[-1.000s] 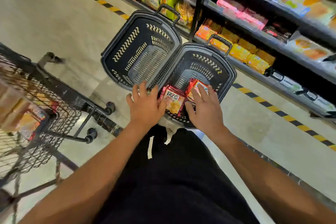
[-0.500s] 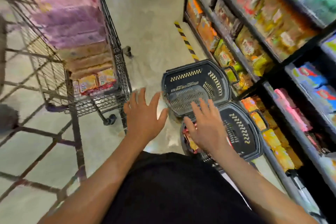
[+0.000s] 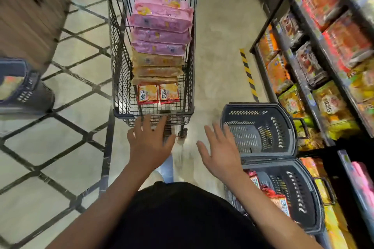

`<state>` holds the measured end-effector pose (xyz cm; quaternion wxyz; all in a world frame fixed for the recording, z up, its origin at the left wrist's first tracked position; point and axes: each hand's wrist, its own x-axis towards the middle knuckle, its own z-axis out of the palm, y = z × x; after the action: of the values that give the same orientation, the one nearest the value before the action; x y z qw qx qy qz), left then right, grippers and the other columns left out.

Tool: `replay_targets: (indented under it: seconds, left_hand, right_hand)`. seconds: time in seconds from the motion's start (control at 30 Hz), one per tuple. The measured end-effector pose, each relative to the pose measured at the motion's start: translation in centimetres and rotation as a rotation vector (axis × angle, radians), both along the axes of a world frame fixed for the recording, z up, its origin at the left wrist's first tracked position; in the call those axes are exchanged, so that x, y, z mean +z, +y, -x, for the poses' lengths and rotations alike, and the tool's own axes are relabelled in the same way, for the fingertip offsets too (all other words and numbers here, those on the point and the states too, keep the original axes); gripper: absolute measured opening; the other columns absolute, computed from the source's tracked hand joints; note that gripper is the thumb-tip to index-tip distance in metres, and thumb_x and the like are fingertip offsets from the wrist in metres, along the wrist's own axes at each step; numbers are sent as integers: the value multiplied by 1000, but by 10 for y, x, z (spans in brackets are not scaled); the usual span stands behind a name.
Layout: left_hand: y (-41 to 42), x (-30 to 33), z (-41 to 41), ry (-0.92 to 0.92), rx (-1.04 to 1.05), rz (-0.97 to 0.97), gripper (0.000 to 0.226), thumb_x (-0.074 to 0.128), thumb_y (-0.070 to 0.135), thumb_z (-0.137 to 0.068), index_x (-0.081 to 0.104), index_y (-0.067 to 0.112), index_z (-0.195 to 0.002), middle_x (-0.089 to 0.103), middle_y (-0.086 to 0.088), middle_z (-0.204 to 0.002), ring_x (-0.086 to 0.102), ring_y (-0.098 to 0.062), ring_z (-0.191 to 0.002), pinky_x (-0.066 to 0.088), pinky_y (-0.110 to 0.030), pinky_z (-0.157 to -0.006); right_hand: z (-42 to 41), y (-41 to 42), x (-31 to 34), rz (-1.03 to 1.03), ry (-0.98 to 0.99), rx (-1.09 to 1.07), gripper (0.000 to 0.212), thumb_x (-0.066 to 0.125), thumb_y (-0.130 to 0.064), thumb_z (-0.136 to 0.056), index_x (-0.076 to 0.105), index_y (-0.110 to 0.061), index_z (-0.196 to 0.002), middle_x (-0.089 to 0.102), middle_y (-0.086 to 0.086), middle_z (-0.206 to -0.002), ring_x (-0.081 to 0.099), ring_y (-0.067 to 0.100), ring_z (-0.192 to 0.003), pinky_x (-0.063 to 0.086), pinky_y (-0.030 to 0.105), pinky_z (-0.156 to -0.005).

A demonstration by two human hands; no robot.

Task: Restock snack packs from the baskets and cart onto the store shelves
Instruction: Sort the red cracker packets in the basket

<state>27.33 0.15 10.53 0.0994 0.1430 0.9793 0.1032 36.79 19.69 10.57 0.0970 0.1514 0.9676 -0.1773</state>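
Pale floor (image 3: 218, 50) with black diamond lines, yellow-black hazard tape (image 3: 248, 75), wooden cabinet (image 3: 28, 12) at upper left

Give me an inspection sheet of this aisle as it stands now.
Surface: pale floor with a striped hazard line.
Job's things: cart holds pink packs, tan packs and two orange packs; far basket empty; near basket holds red packs; shelves stocked.
Clutter: a third basket at left.
Grippers: left hand and right hand open, empty.
Cables: nothing seen.
Surroundings: wooden fixture, blurred.
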Motion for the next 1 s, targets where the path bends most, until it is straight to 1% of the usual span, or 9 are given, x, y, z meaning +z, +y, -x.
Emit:
replay_targets:
  seconds: [0.07,0.13,0.27,0.37,0.5,0.67,0.77,0.9,1.0]
  left_hand:
    - [-23,-3,23,17,-1,-6,69,37,68,-90,56,28,-143,49,-20,-149,40,-48,-139,38,-68,-103]
    - [-40,-7,42,-23,12,2,67,41,67,-90,54,29,-145,47,-18,-151,38,-46,-140,37,-67,-104]
    - [-60,-17,69,-75,33,23,64,44,65,-98,42,33,-153,33,-14,-162,24,-42,-149,26,-63,-114]
    - [-65,-25,89,-97,42,15,65,43,64,-98,36,34,-156,29,-14,-164,20,-41,-150,23,-62,-116]
    - [-62,-37,118,-143,60,29,64,41,64,-98,37,34,-154,28,-14,-164,20,-42,-150,23,-63,-115]
    - [-49,-54,158,-222,40,71,69,34,68,-97,34,32,-156,26,-15,-165,17,-43,-151,21,-61,-116]
    - [-38,-64,191,-257,47,101,68,38,66,-98,33,32,-156,25,-14,-166,16,-42,-153,19,-60,-118]
    - [-22,-86,238,-334,61,154,70,37,65,-99,28,32,-159,21,-14,-168,13,-40,-154,16,-58,-121]
    - [-12,-112,269,-384,58,168,68,40,62,-99,31,29,-158,26,-16,-165,19,-41,-152,20,-59,-119]
  right_hand:
    - [18,-24,-5,20,36,13,65,37,-56,-103,56,-12,-146,49,17,-154,39,51,-143,38,62,-114]
    - [35,-43,-11,21,33,12,61,41,-53,-102,58,-13,-144,52,16,-152,42,50,-141,42,63,-111]
    - [65,-60,-14,13,-16,-7,70,28,-60,-100,49,-17,-151,41,12,-161,27,46,-151,29,57,-120]
    - [82,-62,-21,19,-36,4,74,23,-63,-100,43,-20,-156,32,9,-166,16,43,-155,23,54,-123]
    - [113,-57,-32,61,-97,0,65,33,-57,-105,34,-23,-160,21,5,-171,3,36,-158,14,50,-127]
    - [157,-53,-53,70,-75,12,64,38,-53,-102,47,-16,-153,35,15,-164,20,43,-153,18,51,-125]
    - [193,-46,-64,93,-112,33,59,46,-48,-105,43,-18,-155,29,13,-167,16,40,-155,9,46,-126]
    - [248,-30,-88,152,-158,68,62,43,-52,-106,36,-22,-160,23,10,-169,9,39,-157,11,49,-127]
    - [292,-15,-111,139,-178,113,63,44,-49,-106,36,-18,-159,24,13,-168,13,42,-156,10,51,-127]
